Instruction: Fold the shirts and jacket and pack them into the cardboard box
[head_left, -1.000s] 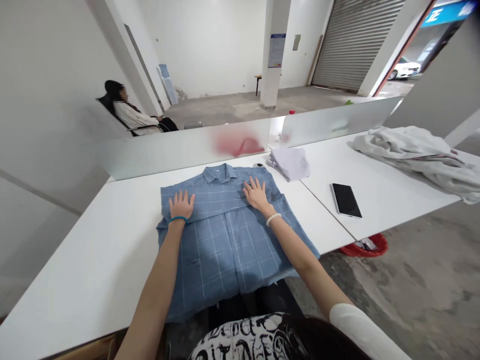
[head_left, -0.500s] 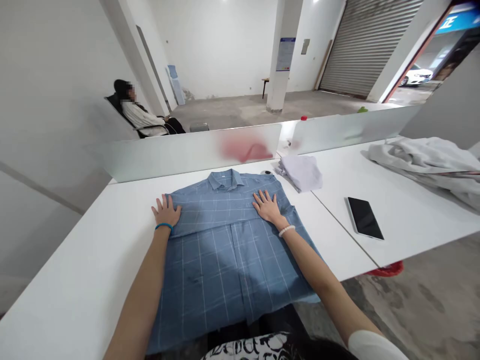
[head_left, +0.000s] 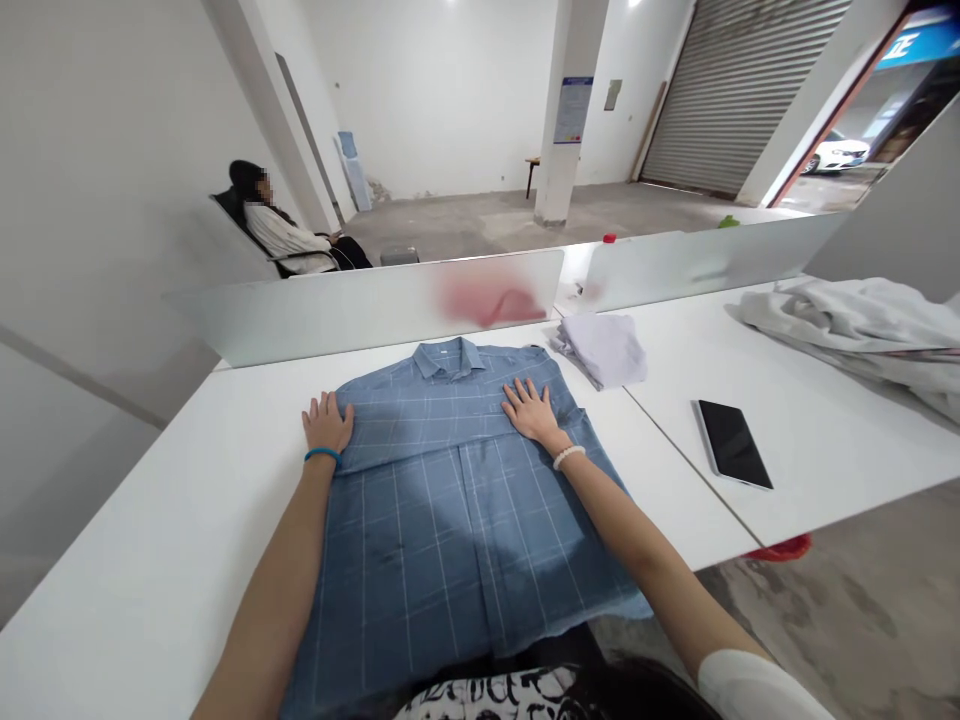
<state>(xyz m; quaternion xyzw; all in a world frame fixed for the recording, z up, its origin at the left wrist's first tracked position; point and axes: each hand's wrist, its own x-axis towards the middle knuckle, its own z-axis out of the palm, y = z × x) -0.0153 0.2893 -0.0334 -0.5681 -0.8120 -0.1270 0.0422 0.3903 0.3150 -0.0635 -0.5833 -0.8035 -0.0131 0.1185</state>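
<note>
A blue shirt [head_left: 427, 520] with a thin white check lies spread on the white table, collar at the far side. Its lower edge hangs toward my body over the near edge. A crosswise fold runs over its upper part. My left hand [head_left: 328, 424] rests at the shirt's left edge, fingers spread, partly on the table. On the right side of the chest my right hand [head_left: 531, 410] lies flat with its fingers apart. Neither hand grips the cloth.
A folded pale lilac cloth [head_left: 602, 350] lies right of the collar. Farther right are a black-screened tablet [head_left: 731, 443] and a heap of whitish fabric [head_left: 862, 330]. A frosted divider [head_left: 337, 310] borders the table's far side. Beyond it, a person [head_left: 289, 225] sits in a chair.
My left hand has shifted slightly left with its fingers closer together. The shirt's upper part has moved a little left, partly covering a small dark round thing by its right shoulder.
</note>
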